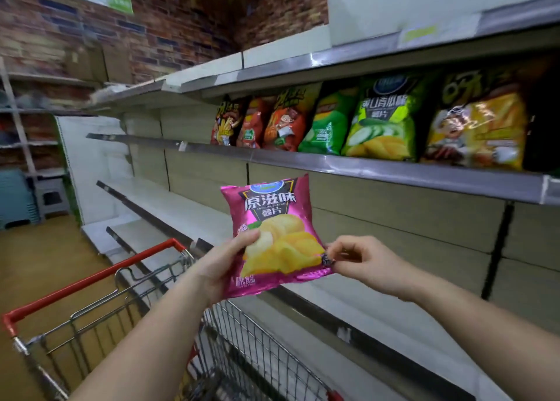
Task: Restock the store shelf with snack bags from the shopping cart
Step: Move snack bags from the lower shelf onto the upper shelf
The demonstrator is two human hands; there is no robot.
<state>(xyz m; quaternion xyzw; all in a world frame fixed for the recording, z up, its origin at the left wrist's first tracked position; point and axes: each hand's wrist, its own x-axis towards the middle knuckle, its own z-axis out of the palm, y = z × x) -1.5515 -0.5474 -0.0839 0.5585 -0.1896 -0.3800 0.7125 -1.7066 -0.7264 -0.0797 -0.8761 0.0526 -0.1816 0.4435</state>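
Pink chip bag (274, 237), upright above shopping cart (169, 318), near the stocked shelf (394, 170); left hand (221, 267) grip cupping lower left edge, right hand (360, 261) grip pinching right corner, likely squaring it for shelving.

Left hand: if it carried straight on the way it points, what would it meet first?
Probably the shelf edge below the stocked bags; the left hand and its pink chip bag aim up there, though depth is unclear.
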